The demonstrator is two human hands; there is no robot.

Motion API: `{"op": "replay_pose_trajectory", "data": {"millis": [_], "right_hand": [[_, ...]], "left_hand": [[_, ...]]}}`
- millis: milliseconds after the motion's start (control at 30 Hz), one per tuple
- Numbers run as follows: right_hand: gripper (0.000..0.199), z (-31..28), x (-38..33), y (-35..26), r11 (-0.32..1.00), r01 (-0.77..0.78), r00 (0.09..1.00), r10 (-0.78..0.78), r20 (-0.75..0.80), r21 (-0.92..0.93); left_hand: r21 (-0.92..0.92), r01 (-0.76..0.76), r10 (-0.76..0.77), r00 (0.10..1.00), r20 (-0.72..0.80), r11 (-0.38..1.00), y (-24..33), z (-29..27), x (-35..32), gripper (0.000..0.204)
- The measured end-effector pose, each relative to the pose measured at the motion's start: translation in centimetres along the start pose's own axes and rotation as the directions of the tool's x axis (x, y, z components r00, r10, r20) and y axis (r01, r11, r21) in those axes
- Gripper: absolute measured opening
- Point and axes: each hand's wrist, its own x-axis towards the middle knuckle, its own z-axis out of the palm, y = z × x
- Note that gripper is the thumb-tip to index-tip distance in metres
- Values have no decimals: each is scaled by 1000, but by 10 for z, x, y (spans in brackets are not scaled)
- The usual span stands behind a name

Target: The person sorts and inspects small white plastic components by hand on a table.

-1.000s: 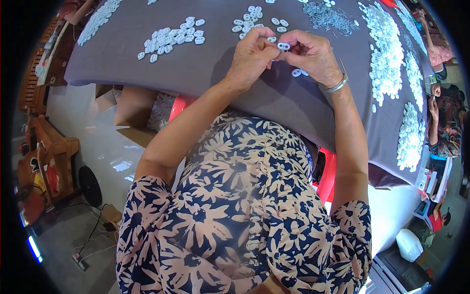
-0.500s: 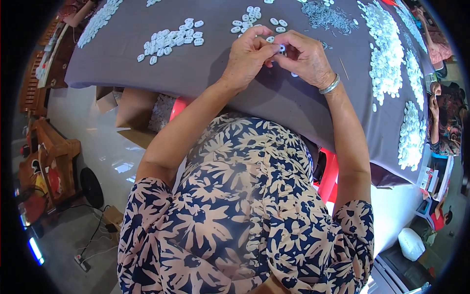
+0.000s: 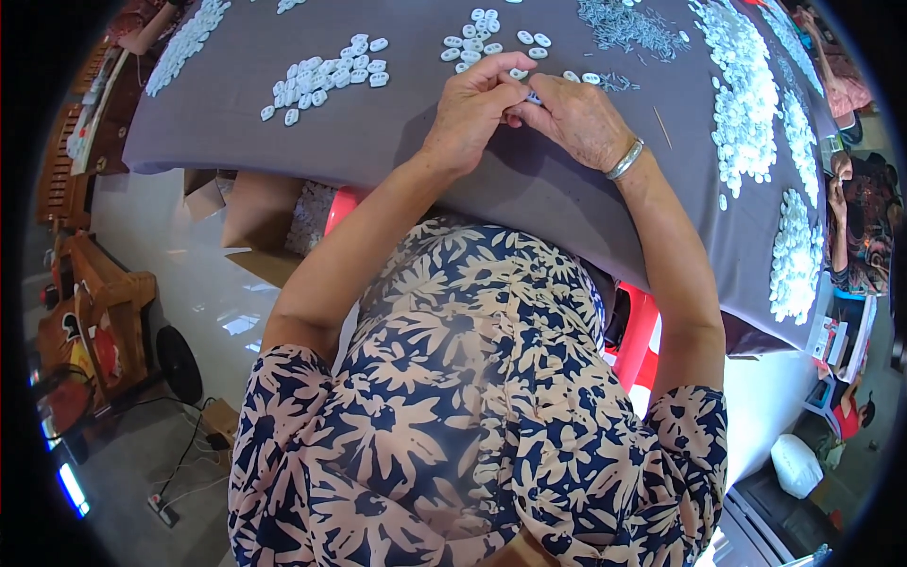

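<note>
Across the grey-clothed bench [image 3: 378, 142], heaps of small white oval pieces are lying in separate patches: one group [image 3: 326, 80] to the left, a smaller cluster [image 3: 482, 42] just beyond the hands, a strip of tiny grey bits [image 3: 628, 24] further back, and long white drifts [image 3: 746, 104] running down the right side. A thin stick [image 3: 662, 128] is lying just right of the right wrist. The cloth's near edge is curving over the person's lap, leaving a bare grey stretch on both sides of the forearms. Below the bench, pale floor [image 3: 189, 283] is showing at the left, with cardboard boxes [image 3: 255, 213], a wooden frame [image 3: 104, 302] and a red stool [image 3: 638, 331].

The left hand [image 3: 472, 113] and right hand [image 3: 576, 118] are meeting fingertip to fingertip, both grips pinched nearly closed around one small white piece [image 3: 532, 96] held just above the cloth; a silver bangle [image 3: 624, 159] is circling the right wrist.

Compared with a second ago, the hands are pressing closer together, and the piece, then plainly visible between them, is now mostly covered by the fingers.
</note>
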Motion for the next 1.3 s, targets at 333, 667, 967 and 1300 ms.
{"op": "replay_pose_trajectory", "data": {"millis": [333,667,967,1300], "right_hand": [[23,3,-3,1,1000,24,999,-25,31,9],[23,-20,1,1,999,-46,992,49,-119,29],[10,-32,-19,81,877,-440,812,480,-332,191],[15,-13,-5,84,961,-275,926,268,-265,8]], "left_hand": [[-96,-21,14,997,-71,995,-3,6,-5,27],[210,-102,139,976,-169,972,10,0,4,19],[984,172,501,849,-169,42,72,-131,23,16],[961,-110,591,804,-65,255,49,-98,27,10]]}}
